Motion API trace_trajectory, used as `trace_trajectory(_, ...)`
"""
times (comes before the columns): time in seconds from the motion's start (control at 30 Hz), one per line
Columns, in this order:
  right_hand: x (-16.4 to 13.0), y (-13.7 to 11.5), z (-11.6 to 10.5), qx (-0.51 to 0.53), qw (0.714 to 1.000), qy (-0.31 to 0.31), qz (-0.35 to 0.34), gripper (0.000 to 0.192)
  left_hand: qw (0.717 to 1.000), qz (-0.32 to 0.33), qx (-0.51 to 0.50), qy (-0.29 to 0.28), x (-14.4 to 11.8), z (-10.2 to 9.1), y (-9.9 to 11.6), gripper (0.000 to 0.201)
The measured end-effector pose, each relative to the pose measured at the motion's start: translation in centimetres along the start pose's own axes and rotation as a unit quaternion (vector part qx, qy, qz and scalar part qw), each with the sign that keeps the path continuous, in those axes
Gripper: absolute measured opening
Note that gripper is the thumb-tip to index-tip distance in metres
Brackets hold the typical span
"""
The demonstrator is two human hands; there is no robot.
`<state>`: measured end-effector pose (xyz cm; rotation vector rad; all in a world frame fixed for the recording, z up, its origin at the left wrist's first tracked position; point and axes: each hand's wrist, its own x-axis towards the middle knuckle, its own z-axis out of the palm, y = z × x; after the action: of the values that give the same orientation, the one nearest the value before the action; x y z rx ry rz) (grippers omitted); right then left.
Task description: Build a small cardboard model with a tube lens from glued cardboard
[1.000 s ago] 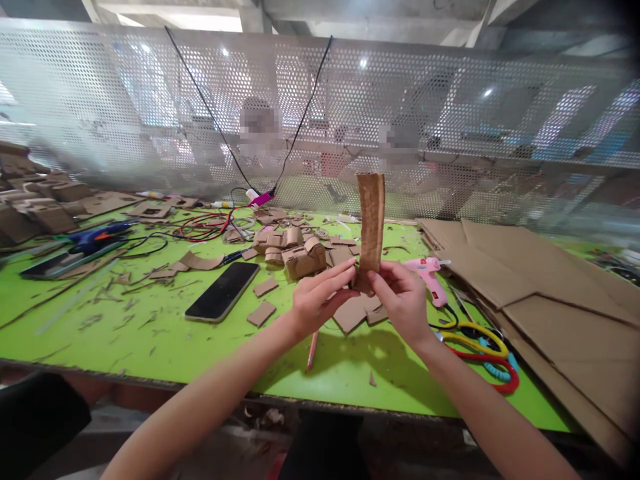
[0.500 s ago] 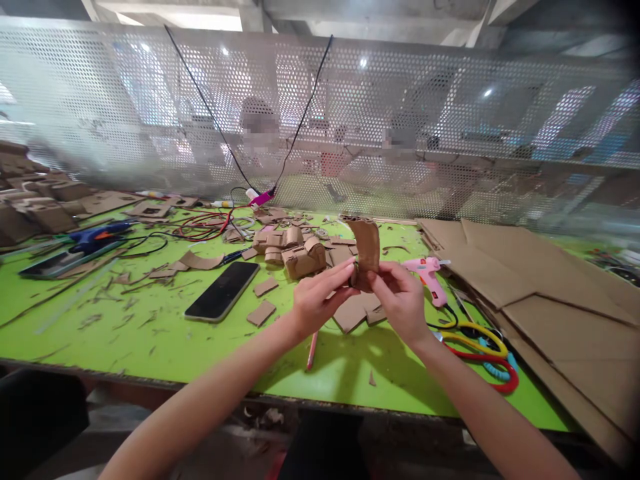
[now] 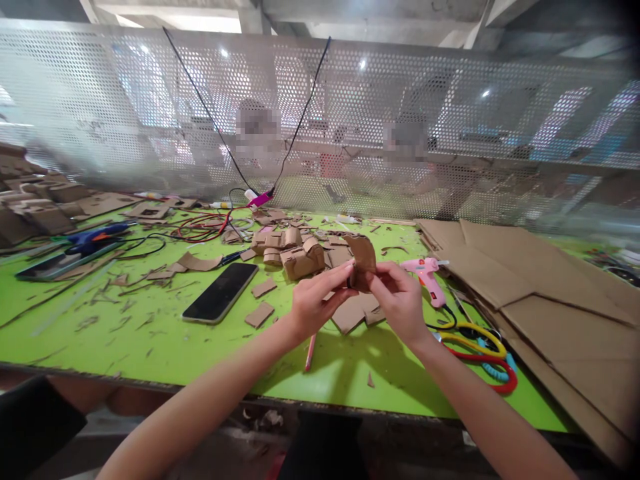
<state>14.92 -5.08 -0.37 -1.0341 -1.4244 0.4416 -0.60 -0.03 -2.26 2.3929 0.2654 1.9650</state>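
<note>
A curved strip of brown cardboard is held up over the table between both hands. My left hand pinches its lower left side, with a small dark ring-like spot at the fingertips that I cannot make out. On the other side, my right hand grips the strip's lower right edge between thumb and fingers. Behind my left hand sits a cardboard model with rounded parts. Flat cardboard pieces lie beneath the hands, and a pink pencil is just below my left hand.
A phone and scattered scraps lie left on the green table. A pink glue gun, scissors with red and yellow handles and large cardboard sheets are on the right. A perforated metal screen stands behind.
The cardboard strip's upper end has curled over and sits lower. Both hands keep their hold and have hardly moved.
</note>
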Motion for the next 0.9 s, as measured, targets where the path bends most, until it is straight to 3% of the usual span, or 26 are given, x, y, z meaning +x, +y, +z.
trace_trajectory(0.9,0.41,0.30,0.11,0.029,0.997,-0.032,0.058,0.015,0.999,-0.016,0.008,-0.031,-0.09,-0.28,-0.65,0.043)
